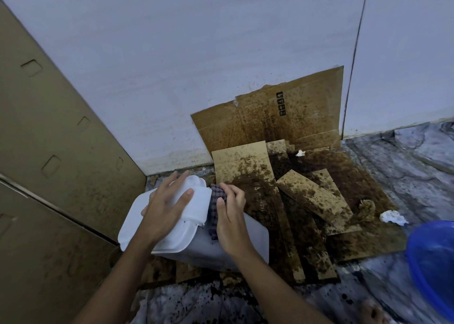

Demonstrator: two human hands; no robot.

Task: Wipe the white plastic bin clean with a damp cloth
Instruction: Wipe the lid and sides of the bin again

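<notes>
The white plastic bin (253, 240) lies tipped on its side on stained cardboard on the floor, its lidded top pointing left and away. My left hand (164, 208) lies flat on the white lid (137, 235) with fingers spread, holding the bin steady. My right hand (231, 215) presses a dark checked cloth (214, 208) against the bin's side just below the lid, fingers curled over the cloth. Most of the cloth is hidden under that hand.
Flattened cardboard sheets (317, 196) with brown stains cover the floor and lean on the white wall. Crumpled paper (393, 217) lies at right. A blue plastic basin (434, 257) sits at the right edge. A tall cardboard panel (56, 151) stands at left.
</notes>
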